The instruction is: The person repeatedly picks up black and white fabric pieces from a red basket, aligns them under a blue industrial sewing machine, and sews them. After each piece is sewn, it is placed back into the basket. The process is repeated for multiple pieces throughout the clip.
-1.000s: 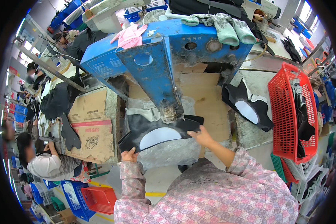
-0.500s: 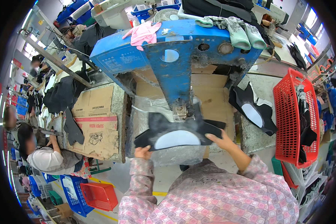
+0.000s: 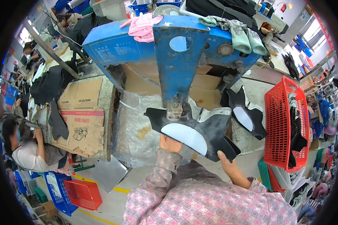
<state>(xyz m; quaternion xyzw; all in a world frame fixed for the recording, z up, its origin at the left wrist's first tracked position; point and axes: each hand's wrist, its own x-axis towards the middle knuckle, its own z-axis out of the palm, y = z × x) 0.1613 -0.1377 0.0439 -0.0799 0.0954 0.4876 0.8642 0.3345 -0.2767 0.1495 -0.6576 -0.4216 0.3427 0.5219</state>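
A black cut piece, resembling a shoe upper, with a white half-oval patch (image 3: 186, 138) lies slanted under the metal head (image 3: 174, 108) of a blue machine (image 3: 178, 56). My left hand (image 3: 171, 143) is closed at its near edge, just below the patch, its fingertips hidden beneath the piece. The piece's lower right tip is pinched by my right hand (image 3: 230, 167), thumb on top. A pale lining shows along the far edge. On the right-hand bench lies a similar black piece (image 3: 248, 114) with a white oval.
Transparent plastic sheeting (image 3: 137, 131) hangs below the head. Flattened cardboard (image 3: 80, 112) covers the left bench; a red basket (image 3: 287, 127) of black pieces stands at right. A pink cloth (image 3: 142, 28) and greenish gloves (image 3: 240, 39) lie atop the machine. A person (image 3: 30, 150) sits at left.
The black piece has turned clockwise, its right end swinging down toward me. My left hand has moved right, from the left tip to below the patch; my right hand has come lower.
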